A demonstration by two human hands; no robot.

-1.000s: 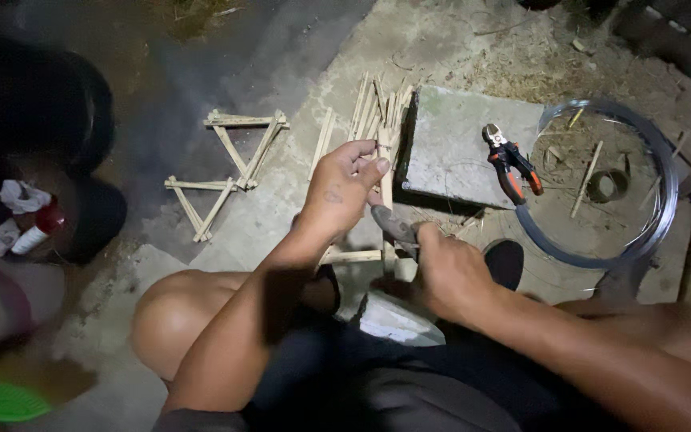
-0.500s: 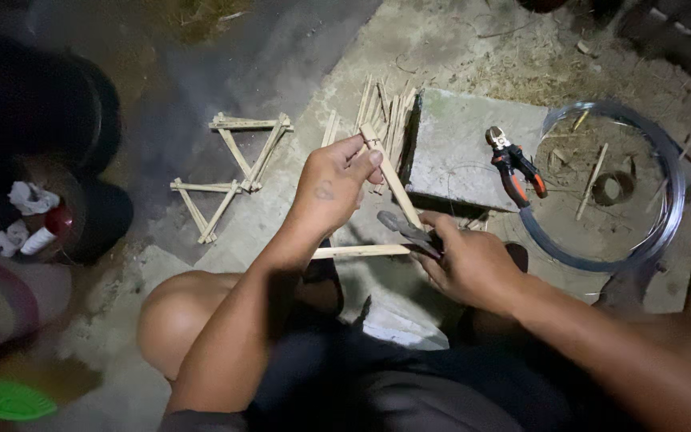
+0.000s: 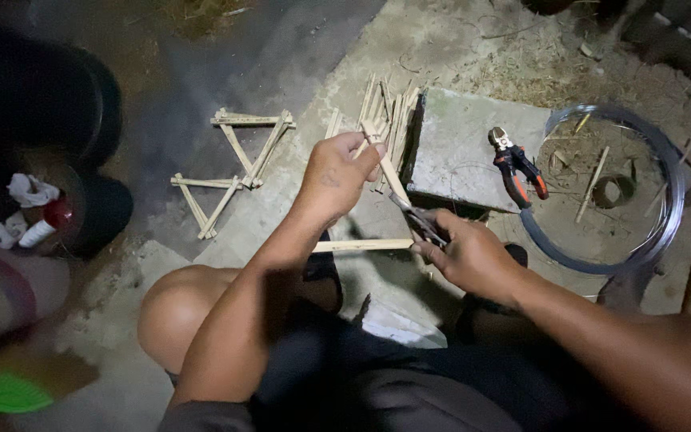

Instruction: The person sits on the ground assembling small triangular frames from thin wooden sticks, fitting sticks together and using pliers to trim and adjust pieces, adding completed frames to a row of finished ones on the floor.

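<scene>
At centre frame, your left hand (image 3: 337, 172) is now lifting a pale bamboo stick (image 3: 383, 164) upright, pinched, while your right hand (image 3: 465, 256) is gripping dark pliers (image 3: 419, 220) at its base.

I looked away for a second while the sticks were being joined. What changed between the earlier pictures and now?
Little changed. The left hand raised its thin bamboo stick slightly, so it slants up from the joint. The right hand keeps the dark metal pliers at that joint, by the flat bamboo stick. The two finished stick triangles, red-handled cutters and wire coil stayed put.
</scene>
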